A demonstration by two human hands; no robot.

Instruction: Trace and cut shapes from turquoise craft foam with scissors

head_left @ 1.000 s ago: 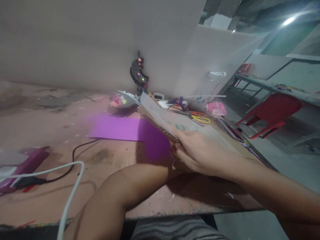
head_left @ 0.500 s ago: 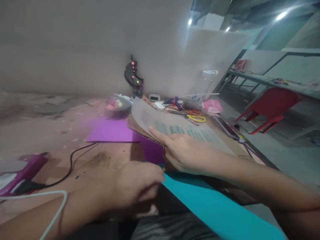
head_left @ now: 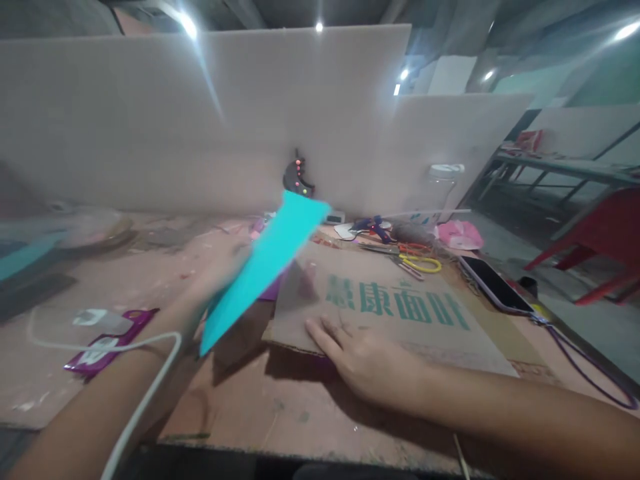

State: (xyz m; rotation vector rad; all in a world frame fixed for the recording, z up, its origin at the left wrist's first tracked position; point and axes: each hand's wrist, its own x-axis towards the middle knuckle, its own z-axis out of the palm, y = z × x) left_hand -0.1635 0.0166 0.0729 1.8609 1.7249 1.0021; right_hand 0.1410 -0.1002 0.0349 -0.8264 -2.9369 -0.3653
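My left hand (head_left: 213, 277) is blurred by motion and holds a turquoise sheet (head_left: 263, 267) lifted above the table, tilted up toward the back wall. My right hand (head_left: 357, 357) lies flat with fingers stretched out on the near edge of a cardboard sheet (head_left: 390, 313) printed with green characters. A purple sheet (head_left: 273, 291) peeks out from under the cardboard, mostly hidden by the turquoise one.
Behind the cardboard lie yellow scissors (head_left: 423, 263), a phone (head_left: 495, 285) with a purple cable, pink material (head_left: 460, 235) and a black crescent ornament (head_left: 297, 180). A white cable (head_left: 145, 393) and a purple device (head_left: 107, 330) are at left. White partition boards (head_left: 150, 120) stand behind.
My left hand has pulled the turquoise sheet out from below the table edge and swung it up to the left. The cardboard has been lowered flat, my right hand now resting on it.
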